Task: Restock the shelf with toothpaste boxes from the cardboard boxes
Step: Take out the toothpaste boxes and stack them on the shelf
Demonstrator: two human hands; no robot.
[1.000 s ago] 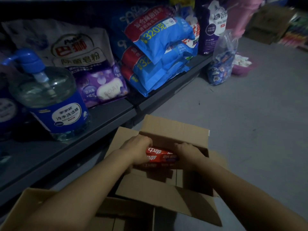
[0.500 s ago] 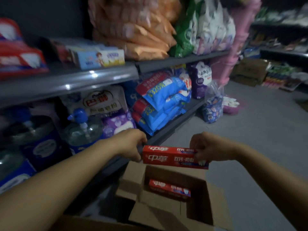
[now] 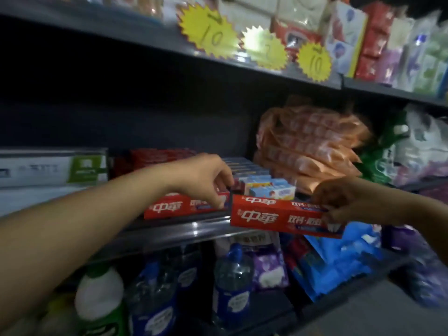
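- As two bare hands work a dim shop aisle, a red toothpaste box [image 3: 278, 215] hangs at centre right of the frame, level and lengthwise, just in front of the middle shelf's metal lip [image 3: 184, 232] and not yet resting on it.
- At its right end the right hand [image 3: 351, 202] pinches the carton, fingers over the top and front; the rest of the box juts out leftward unsupported.
- A second red toothpaste box [image 3: 184, 208] already lies on the shelf at centre frame, its end just beside the held one; the left hand [image 3: 206, 175] curls down onto its top right corner, fingertips touching, though whether it grips or merely steadies cannot be told.
- By the look of it, the carton is light, thin card: stiff along its length, likely to dent under a hard squeeze, its glossy print probably a little slippery. An end pinch seems enough for this weight; a hold nearer the middle, across the long faces, would curb any droop or twist.
- Behind the pair sit small blue-and-white cartons [image 3: 271, 189]; orange plastic packs [image 3: 308, 151] pile up at right of centre.
- Yellow starburst price tags [image 3: 211, 32] hang from the upper shelf at the top of the frame.
- Clear bottles with blue labels [image 3: 232, 282] stand on the lower shelf, bottom centre.
- No cardboard supply box appears in view.
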